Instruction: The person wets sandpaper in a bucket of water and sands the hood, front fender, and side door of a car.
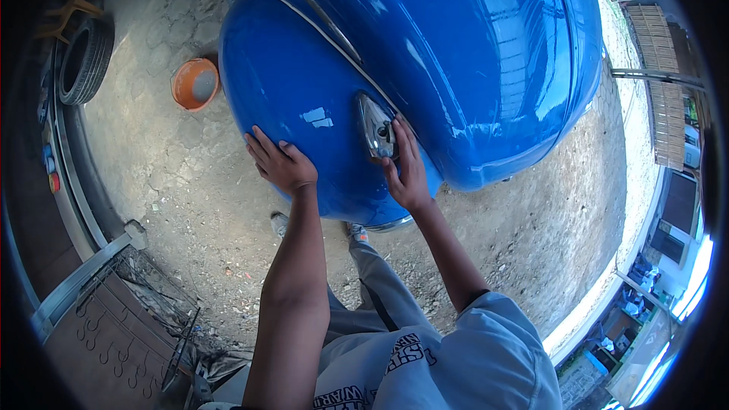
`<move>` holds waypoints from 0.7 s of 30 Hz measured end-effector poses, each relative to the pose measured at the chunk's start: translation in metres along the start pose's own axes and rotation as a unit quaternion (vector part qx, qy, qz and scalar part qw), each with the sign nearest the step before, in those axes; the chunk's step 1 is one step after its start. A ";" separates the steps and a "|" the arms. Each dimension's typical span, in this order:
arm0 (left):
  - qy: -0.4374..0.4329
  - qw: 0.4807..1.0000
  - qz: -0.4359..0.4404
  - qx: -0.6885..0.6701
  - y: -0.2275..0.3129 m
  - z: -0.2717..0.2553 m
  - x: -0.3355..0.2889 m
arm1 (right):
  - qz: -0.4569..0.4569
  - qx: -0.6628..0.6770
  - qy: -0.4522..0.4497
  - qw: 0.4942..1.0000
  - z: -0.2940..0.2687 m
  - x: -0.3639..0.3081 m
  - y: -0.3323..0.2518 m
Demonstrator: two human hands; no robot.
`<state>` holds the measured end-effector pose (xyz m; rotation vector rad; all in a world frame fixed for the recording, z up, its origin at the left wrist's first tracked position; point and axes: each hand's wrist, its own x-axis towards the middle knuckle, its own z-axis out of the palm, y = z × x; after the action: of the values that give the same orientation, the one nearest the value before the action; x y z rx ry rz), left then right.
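Note:
In front of me is a glossy blue car, its rounded fender (281, 68) curving beside the larger hood-like panel (448, 53). A teardrop-shaped chrome lamp housing (375, 125) sits on the fender near the seam between the two. My right hand (411, 175) grips the lower right side of this housing, fingers along its edge and thumb at its lower end. My left hand (287, 165) lies on the fender's left side with fingers spread, holding nothing. Part of the housing is hidden behind my right fingers.
An orange bucket (195, 85) stands on the rough concrete ground left of the fender. Farther left, a tire (85, 62) leans near a wooden chair-like frame (70, 14). Metal hooks (118, 349) hang at lower left. A bamboo screen (659, 91) stands at far right.

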<state>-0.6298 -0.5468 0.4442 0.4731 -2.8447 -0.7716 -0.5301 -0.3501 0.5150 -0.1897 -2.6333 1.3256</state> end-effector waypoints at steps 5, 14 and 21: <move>0.004 1.000 0.011 0.004 -0.003 -0.004 0.002 | 0.055 -0.029 -0.016 0.998 0.021 -0.063 -0.005; 0.006 0.999 0.027 0.029 0.001 -0.005 0.001 | 0.110 -0.061 0.132 0.983 -0.001 -0.052 0.016; 0.009 0.999 0.028 0.026 0.001 -0.003 0.002 | 0.145 -0.049 0.102 0.983 -0.033 -0.050 -0.014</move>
<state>-0.6311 -0.5480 0.4476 0.4027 -2.8543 -0.6805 -0.4750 -0.3429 0.5403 -0.7080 -2.5662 1.1814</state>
